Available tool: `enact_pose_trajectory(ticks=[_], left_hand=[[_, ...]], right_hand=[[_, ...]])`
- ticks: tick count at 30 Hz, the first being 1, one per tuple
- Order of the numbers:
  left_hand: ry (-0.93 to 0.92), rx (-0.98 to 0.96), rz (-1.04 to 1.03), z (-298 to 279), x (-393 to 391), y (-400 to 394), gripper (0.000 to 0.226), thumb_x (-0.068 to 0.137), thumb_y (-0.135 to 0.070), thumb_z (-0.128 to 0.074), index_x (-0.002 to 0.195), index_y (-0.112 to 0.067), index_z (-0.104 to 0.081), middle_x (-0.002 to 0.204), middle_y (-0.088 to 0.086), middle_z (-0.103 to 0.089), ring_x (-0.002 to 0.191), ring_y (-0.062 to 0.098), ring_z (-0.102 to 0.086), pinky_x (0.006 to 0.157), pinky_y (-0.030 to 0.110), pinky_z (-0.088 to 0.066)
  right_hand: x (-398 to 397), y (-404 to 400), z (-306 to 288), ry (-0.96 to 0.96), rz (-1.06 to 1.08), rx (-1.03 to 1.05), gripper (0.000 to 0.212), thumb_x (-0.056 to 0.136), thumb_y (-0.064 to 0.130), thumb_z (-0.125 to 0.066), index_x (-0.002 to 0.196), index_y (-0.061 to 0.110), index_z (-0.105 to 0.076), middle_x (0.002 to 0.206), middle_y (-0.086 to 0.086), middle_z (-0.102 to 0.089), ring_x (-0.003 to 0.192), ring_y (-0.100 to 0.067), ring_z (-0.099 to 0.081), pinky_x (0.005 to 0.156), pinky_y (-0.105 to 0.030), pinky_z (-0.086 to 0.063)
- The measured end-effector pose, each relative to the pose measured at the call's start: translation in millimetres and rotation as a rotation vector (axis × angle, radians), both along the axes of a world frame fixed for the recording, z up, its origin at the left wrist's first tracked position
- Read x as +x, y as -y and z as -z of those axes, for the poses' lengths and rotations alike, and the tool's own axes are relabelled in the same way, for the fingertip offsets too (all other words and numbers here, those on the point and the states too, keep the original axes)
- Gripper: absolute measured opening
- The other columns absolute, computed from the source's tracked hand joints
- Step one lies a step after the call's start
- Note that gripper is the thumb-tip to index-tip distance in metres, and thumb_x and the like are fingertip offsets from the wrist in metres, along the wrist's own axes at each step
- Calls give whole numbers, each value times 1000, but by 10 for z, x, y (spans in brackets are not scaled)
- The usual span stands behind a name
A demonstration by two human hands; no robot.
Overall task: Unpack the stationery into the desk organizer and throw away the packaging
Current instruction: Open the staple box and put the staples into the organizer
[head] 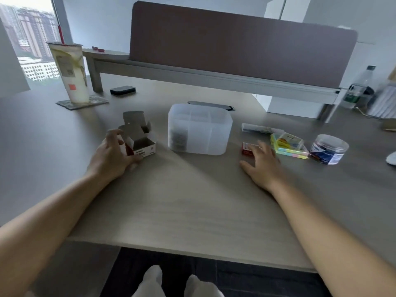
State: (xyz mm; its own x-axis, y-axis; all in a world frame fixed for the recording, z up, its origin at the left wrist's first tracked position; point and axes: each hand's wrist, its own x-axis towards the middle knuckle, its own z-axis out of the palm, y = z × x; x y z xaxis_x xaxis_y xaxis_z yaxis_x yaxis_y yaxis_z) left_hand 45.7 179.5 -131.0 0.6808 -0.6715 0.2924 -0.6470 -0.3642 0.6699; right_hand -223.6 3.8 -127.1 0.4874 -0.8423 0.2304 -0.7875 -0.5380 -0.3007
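The left hand [111, 153] gripped the opened box [139, 138] (seemingly emptied) for discarding; the right hand [262, 159], fingers spread, covered a red box [246, 149] beside the organizer [200, 129] mid-desk.

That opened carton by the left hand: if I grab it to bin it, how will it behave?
The carton looks like thin card with its flaps standing open, so it will probably crush or flex under a firm squeeze. It appears empty, so likely very light and apt to slide or tip when nudged. The left hand already holds its side, which should steady it.
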Motion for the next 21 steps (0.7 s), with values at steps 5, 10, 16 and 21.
enact_pose_trajectory(ticks=[5,10,16,21], left_hand=[[-8,26,29,-12,-59,-66,96,62,-19,-79,136,-4,-20,136,27,-37,121,40,-42,101,50,-39],[47,51,43,-32,-124,-189,91,63,-24,-78,137,-7,-27,143,20,-30,133,34,-28,109,44,-27],[127,-101,218,-118,-425,-258,63,66,-18,-76,123,-9,-48,129,11,-45,115,21,-42,92,26,-34],[-35,-89,463,-154,-725,-38,59,66,-22,-75,120,-19,-49,111,-7,-47,104,10,-48,91,25,-41]], right_hand=[[-16,153,25,-95,77,30,60,88,43,-44,138,13,-31,148,-13,-27,137,-31,-20,112,-40,-18],[-49,64,-14,74,44,-50,33,82,28,-59,108,8,-56,123,-17,-45,118,-33,-38,97,-37,-34],[-60,-143,-75,265,-143,108,24,77,14,-67,97,11,-55,106,-11,-58,92,-21,-50,73,-24,-37],[147,-495,-193,490,-361,252,31,73,9,-71,94,16,-49,92,5,-52,88,-11,-49,72,-7,-39]])
